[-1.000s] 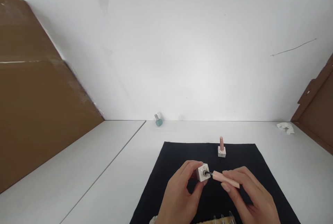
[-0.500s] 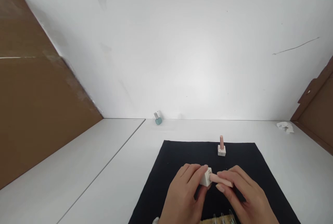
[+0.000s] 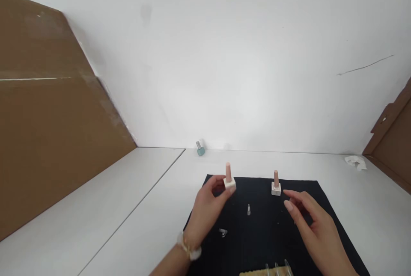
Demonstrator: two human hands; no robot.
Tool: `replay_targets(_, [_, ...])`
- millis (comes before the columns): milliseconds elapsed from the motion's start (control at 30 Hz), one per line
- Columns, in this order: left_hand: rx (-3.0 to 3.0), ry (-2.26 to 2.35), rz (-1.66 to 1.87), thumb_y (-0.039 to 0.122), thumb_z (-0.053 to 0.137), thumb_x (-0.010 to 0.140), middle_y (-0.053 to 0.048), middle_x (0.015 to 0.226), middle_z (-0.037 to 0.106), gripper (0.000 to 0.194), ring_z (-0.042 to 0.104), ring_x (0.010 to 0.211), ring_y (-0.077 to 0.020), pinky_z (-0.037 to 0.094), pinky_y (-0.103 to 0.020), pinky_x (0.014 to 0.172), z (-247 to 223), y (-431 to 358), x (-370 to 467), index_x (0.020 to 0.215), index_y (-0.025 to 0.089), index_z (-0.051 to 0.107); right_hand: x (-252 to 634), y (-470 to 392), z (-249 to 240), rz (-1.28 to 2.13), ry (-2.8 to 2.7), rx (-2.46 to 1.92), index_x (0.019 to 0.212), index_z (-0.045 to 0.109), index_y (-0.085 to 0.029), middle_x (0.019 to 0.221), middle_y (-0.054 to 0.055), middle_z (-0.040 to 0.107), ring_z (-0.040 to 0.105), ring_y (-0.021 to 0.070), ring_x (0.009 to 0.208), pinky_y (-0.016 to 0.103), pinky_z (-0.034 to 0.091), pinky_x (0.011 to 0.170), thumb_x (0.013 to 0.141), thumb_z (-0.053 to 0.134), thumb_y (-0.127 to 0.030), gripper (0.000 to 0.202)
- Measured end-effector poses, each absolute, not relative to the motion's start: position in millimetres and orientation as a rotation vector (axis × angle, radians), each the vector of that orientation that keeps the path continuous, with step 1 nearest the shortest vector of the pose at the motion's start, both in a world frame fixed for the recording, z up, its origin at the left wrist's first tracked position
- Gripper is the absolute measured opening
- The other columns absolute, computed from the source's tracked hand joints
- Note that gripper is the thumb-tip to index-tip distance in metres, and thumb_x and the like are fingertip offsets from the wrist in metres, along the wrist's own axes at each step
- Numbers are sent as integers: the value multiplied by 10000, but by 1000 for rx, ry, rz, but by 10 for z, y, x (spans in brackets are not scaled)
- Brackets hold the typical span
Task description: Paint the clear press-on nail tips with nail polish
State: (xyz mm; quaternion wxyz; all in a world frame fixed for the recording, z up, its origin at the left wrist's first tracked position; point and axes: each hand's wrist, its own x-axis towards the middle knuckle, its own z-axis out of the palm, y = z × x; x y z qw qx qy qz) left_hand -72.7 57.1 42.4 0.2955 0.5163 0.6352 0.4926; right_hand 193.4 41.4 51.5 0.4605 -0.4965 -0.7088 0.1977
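My left hand (image 3: 210, 201) grips a nail polish bottle (image 3: 230, 182) by its square white base, upright, over the far left part of the black mat (image 3: 253, 241). Its pink cap points up. A second bottle of the same kind, a white-and-pink nail polish (image 3: 276, 186), stands at the mat's far right. Just right of it hovers my right hand (image 3: 313, 220), empty, with thumb and index finger apart. Between the hands lies a small clear nail tip (image 3: 248, 210). Another small clear piece (image 3: 223, 232) rests nearer, beside my left wrist.
A teal nail polish bottle (image 3: 201, 150) leans by the white wall. Crumpled white tissue (image 3: 355, 162) lies at the back right. At the near edge is a tan board (image 3: 253, 273) with several clear nail tips. Brown cardboard panels (image 3: 64, 130) flank the table.
My left hand has carried the bottle away and to the left, turning it upright. My right hand has let go of the pink cap and moved right. The small clear pieces are now uncovered.
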Motion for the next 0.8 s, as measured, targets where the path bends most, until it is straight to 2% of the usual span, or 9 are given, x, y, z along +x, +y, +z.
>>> replay_targets(133, [1395,1776,1239,319,791,811,-17,837,796,190,766,884,-276,595,-426,861,168,849,-1077,897,202,668,1952,477,487,445,-1734,-1243,1050,760,-284,793,7,700,693,170,642,211,499,450,997,575,-521,305])
replay_targets(200, [1428,1825,1190,300,772,907,-42,976,784,175,752,941,-258,593,-453,890,55,905,-1151,991,166,697,1955,489,458,428,-1732,-1246,1066,755,-290,802,5,698,695,171,652,213,477,435,1001,571,-520,301])
replay_targets(333, [1489,1891,1133,314,689,1010,-87,1252,710,270,719,1056,-260,606,-476,907,-80,931,-1185,1238,170,674,1964,500,414,444,-1729,-1267,1075,749,-288,842,13,712,714,183,705,230,545,532,1003,565,-530,312])
replay_targets(500, [1519,2008,1104,296,710,992,-100,1339,672,312,675,1172,-301,564,-539,986,-88,885,-1231,1276,178,661,1968,508,382,452,-1700,-1288,1083,740,-294,888,18,709,683,181,698,244,552,564,1013,547,-541,321])
replay_targets(667, [1550,2027,1164,258,804,898,-141,1419,624,502,545,1366,-357,454,-567,1133,146,838,-1242,1356,173,615,1982,513,346,458,-1723,-1285,1112,742,-297,891,17,703,673,185,701,251,553,580,1012,546,-546,333])
replay_targets(733, [1588,2005,1180,291,747,956,-122,1407,635,410,586,1319,-332,490,-555,1095,260,889,-1238,1336,190,630,2007,530,336,459,-1735,-1293,1122,743,-301,899,14,703,674,181,706,248,552,583,1011,547,-546,333])
replay_targets(800, [1613,1978,1164,307,697,1001,-102,1352,667,317,669,1186,-296,562,-526,998,341,974,-1242,1293,191,655,2045,568,327,468,-1753,-1307,1107,747,-296,901,17,706,682,183,714,252,559,591,1001,554,-553,338])
